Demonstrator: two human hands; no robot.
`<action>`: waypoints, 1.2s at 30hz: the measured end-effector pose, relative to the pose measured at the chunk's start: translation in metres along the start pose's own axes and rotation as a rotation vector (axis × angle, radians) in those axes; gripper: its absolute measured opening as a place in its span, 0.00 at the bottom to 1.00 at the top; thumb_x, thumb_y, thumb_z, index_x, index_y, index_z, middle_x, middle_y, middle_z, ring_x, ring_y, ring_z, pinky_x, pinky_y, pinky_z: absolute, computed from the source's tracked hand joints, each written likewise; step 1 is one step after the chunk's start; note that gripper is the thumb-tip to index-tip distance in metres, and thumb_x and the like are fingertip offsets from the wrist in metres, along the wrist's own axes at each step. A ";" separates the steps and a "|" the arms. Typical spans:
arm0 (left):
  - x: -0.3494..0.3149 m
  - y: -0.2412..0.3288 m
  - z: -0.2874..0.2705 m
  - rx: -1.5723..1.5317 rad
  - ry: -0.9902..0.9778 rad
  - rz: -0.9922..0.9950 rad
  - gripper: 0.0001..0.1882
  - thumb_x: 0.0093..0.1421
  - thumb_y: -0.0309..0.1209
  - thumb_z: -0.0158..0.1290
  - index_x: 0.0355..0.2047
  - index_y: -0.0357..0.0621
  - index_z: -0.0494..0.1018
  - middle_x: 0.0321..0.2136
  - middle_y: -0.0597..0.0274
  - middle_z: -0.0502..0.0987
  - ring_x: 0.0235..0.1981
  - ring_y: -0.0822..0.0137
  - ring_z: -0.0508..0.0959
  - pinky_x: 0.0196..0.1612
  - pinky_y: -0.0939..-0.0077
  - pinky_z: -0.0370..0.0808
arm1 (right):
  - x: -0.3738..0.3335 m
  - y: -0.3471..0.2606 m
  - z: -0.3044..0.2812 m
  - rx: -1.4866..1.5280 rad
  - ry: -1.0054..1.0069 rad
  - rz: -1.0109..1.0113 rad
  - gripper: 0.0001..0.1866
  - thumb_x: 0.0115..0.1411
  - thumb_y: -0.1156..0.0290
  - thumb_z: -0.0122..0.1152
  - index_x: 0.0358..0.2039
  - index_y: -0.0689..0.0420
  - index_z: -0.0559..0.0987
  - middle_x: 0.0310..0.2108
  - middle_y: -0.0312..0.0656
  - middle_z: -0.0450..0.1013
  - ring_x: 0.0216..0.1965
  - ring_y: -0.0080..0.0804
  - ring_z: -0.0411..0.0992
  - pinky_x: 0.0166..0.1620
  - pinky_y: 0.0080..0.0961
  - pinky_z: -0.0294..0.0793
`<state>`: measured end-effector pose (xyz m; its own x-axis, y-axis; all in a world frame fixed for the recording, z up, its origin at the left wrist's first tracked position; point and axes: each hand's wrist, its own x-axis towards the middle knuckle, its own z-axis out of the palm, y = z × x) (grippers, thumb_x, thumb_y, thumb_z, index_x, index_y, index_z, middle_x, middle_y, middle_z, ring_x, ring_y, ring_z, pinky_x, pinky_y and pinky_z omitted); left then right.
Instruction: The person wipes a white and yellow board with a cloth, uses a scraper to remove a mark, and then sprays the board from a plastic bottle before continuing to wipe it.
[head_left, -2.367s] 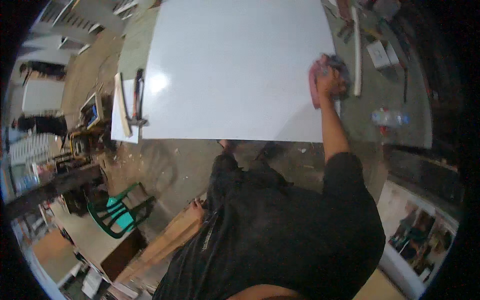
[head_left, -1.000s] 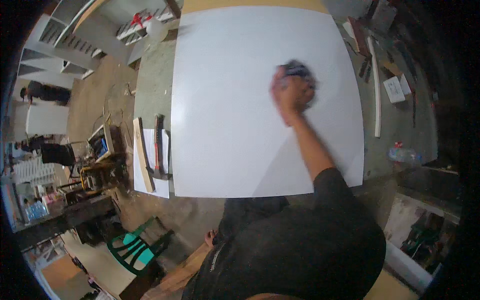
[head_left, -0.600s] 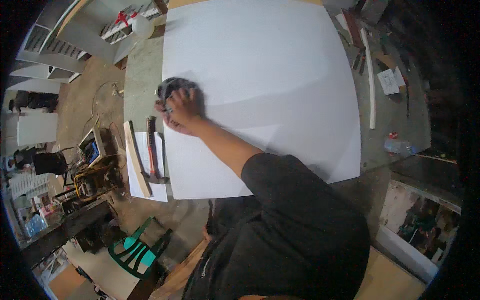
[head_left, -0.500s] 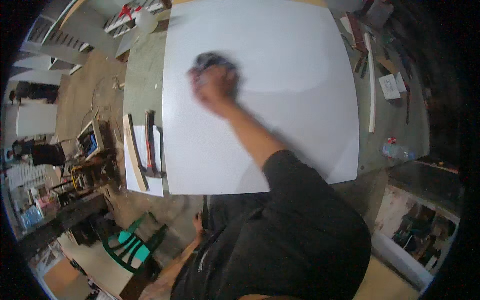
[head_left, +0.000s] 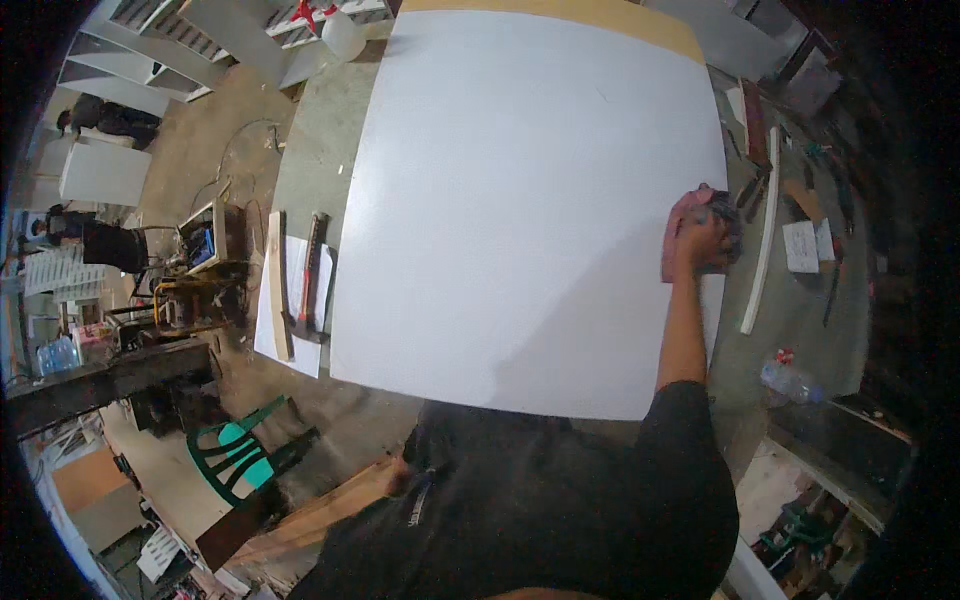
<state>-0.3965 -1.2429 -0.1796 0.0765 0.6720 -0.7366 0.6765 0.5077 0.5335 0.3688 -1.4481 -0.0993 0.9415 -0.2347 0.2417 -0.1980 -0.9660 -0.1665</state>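
Note:
A large white panel (head_left: 500, 220) lies flat in front of me. At its right edge my right hand (head_left: 704, 244) presses a crumpled pinkish and dark rag (head_left: 679, 222) onto the surface, fingers closed around it. The forearm reaches up from the lower right. My left hand (head_left: 398, 476) is low beside my body, off the panel. Its fingers are mostly hidden and too blurred to read.
Left of the panel lie a hammer (head_left: 311, 275) and a wood strip (head_left: 277, 290) on white paper. A spray bottle (head_left: 342, 36) stands at the far left corner. On the right are a long white strip (head_left: 764, 240) and a plastic bottle (head_left: 791, 381). A green chair (head_left: 245, 455) stands lower left.
My right hand has swept the rag from the panel's upper left to its right edge. The view has shifted and tilted. My left hand stays low by my side.

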 end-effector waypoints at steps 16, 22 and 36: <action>0.069 0.065 0.004 0.102 -0.071 -0.154 0.21 0.68 0.42 0.52 0.49 0.35 0.74 0.38 0.57 0.81 0.34 0.68 0.78 0.38 0.73 0.73 | -0.144 -0.543 0.083 0.469 -0.104 -0.927 0.23 0.55 0.51 0.60 0.49 0.45 0.80 0.60 0.42 0.66 0.63 0.49 0.59 0.60 0.72 0.48; 0.071 0.077 0.014 0.099 -0.023 -0.193 0.21 0.68 0.42 0.52 0.49 0.35 0.74 0.38 0.57 0.81 0.35 0.68 0.78 0.38 0.73 0.73 | 0.006 -0.522 0.077 0.600 -0.155 -0.775 0.18 0.57 0.59 0.52 0.46 0.51 0.78 0.48 0.41 0.74 0.55 0.38 0.67 0.55 0.54 0.62; 0.002 0.027 0.020 0.060 -0.023 -0.138 0.22 0.68 0.43 0.52 0.50 0.35 0.74 0.39 0.57 0.81 0.36 0.67 0.78 0.40 0.73 0.73 | 0.252 -0.041 0.095 0.140 -0.001 -0.228 0.32 0.61 0.41 0.55 0.52 0.56 0.79 0.53 0.57 0.73 0.53 0.57 0.72 0.56 0.50 0.70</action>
<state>-0.3636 -1.2386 -0.1749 -0.0045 0.5851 -0.8110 0.7243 0.5610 0.4007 0.6404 -1.4570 -0.1217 0.9578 -0.0130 0.2872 0.0582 -0.9695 -0.2382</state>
